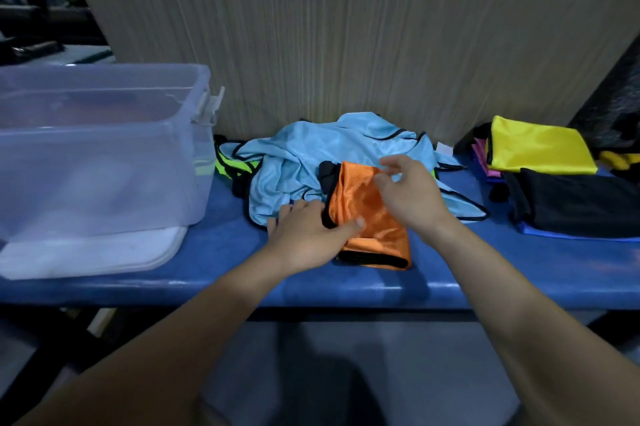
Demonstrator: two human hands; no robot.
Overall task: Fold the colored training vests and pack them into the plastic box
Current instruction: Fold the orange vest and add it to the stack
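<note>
Blue bench point(485, 273), left hand point(308, 238) flat on folded orange vest point(367, 214), right hand point(412, 190) grip loose, empty

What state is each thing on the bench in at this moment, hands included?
Orange vest: folded, lying on the bench.
Light blue vest: unfolded, crumpled.
Neon green vest: unfolded, mostly covered.
Yellow vest: folded, on top of a stack.
Black vest: folded, stacked.
Plastic box: open, no lid on.
Left hand: flat on the orange vest.
Right hand: fingers relaxed, over the orange vest.
</note>
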